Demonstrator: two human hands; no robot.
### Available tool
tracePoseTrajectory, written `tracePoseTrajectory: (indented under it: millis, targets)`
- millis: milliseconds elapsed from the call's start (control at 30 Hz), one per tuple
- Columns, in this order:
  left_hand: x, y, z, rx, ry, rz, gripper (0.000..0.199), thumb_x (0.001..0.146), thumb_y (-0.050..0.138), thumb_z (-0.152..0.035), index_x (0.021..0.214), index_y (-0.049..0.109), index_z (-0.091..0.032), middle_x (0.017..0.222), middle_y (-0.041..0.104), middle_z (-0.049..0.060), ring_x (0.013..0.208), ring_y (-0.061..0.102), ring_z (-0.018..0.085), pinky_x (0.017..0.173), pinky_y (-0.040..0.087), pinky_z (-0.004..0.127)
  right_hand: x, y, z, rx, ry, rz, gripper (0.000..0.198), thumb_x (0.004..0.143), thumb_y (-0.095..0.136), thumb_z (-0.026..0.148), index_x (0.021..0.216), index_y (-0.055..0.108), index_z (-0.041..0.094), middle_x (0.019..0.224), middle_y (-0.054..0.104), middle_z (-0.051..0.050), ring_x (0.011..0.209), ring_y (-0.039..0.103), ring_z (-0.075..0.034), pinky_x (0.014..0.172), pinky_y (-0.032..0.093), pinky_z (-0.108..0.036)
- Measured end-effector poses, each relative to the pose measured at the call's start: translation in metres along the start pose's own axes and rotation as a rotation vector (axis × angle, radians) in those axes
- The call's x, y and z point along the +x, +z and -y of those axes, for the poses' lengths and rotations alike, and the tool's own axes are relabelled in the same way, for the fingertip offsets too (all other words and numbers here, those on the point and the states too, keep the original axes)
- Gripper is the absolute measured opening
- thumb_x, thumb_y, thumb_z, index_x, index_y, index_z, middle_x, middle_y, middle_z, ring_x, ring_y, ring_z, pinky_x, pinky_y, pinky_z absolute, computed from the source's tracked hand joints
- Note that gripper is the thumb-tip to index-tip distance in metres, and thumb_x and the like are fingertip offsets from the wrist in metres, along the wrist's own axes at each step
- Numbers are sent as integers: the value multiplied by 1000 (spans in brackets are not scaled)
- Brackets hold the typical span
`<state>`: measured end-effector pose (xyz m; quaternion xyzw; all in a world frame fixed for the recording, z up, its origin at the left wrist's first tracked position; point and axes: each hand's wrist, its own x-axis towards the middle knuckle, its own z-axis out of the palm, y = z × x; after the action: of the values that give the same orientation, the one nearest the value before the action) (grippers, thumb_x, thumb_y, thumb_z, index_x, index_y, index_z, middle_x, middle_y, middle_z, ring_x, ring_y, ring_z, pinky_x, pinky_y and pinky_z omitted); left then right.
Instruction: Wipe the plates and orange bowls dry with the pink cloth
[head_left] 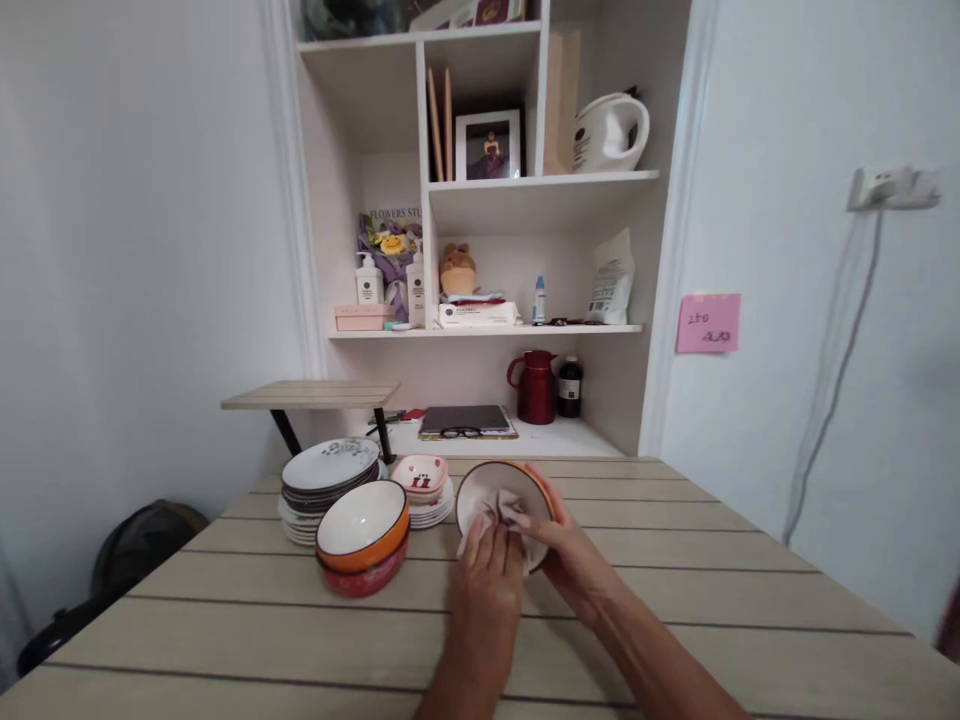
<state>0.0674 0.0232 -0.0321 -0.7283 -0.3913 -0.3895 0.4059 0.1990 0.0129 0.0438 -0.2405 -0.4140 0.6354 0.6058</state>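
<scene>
An orange bowl with a white inside and dark rim (pixel 474 487) is tilted toward me above the table. My right hand (pixel 566 555) grips it from the right, fingers behind the wall and thumb over the inside. Pressed into the bowl is a pale cloth (pixel 510 503), bunched under the fingers of my left hand (pixel 491 575). Left of them, another orange bowl (pixel 367 545) is stacked in a red patterned bowl (pixel 367 580). Behind that stand a pile of plates (pixel 330 465) and small pinkish square dishes (pixel 420 475) on small white plates (pixel 435 515).
The slatted wooden table (pixel 675 590) meets a white shelf unit (pixel 540 185) at the back. A small raised wooden stand (pixel 315 394) is at the back left. A red thermos jug (pixel 536 388), a dark bottle (pixel 570 388) and a dark laptop-like slab (pixel 465 420) sit beyond the table.
</scene>
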Motion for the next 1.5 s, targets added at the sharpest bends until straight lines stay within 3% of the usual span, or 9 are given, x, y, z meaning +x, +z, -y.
tracePoseTrajectory:
  millis: [133,333,467,600,767,900,1000,1300,1500]
  targets:
    - [2,-4,6,-57,9,-45,43,97,31,-7,133,53,-12,119,71,9,118,62,21,100,52,42,-3,15,-19,28,-77,5,73,64,80,25,131,53,31,118,70,-3,110,62,-25,99,44,-38]
    - [9,0,-1,-308,208,88,45,100,29,-16,143,44,-14,130,65,6,123,57,16,111,42,36,5,-1,-5,-112,-32,-162,44,74,71,42,114,63,26,86,71,0,81,65,-21,77,49,-32]
    - [6,17,-8,-312,189,75,35,101,39,-27,131,57,-27,119,71,-1,116,61,15,120,25,41,7,-22,23,-349,2,-17,41,76,69,46,110,67,24,104,73,-3,100,63,-25,89,45,-36]
    - [5,14,-8,-175,124,44,30,100,41,-26,119,64,-25,123,69,3,124,55,20,122,9,51,6,-31,35,-438,77,109,41,76,68,46,110,68,24,113,73,-4,110,61,-27,95,43,-39]
    - [6,1,-8,18,30,153,39,94,36,-11,122,63,-19,129,65,10,130,50,25,112,28,61,8,-25,22,-443,184,48,43,74,69,44,113,67,25,108,75,-4,104,65,-27,86,46,-36]
    - [5,3,-11,110,-76,227,36,89,45,-7,118,66,-14,123,67,16,118,57,28,93,47,51,10,-16,5,-278,114,-74,44,69,69,38,111,68,22,103,76,-5,96,67,-28,80,49,-35]
    - [9,-3,-11,69,-117,315,31,87,52,-6,113,67,-14,119,68,15,107,61,28,83,50,46,13,-11,-6,-187,11,-166,43,67,68,35,107,68,20,98,76,-6,89,68,-28,78,50,-36]
    - [22,-27,-11,-634,-483,417,29,73,57,2,85,69,-22,93,71,4,94,59,23,81,45,36,13,-13,-11,-280,-193,-263,37,67,67,31,103,67,24,95,74,-1,87,65,-23,77,48,-32]
    - [24,-29,-11,-1389,-1097,344,17,64,77,-21,77,66,-17,80,70,3,73,64,19,68,48,27,19,-23,-3,-263,-173,-360,46,68,63,35,112,64,24,93,74,-1,84,66,-25,73,50,-34]
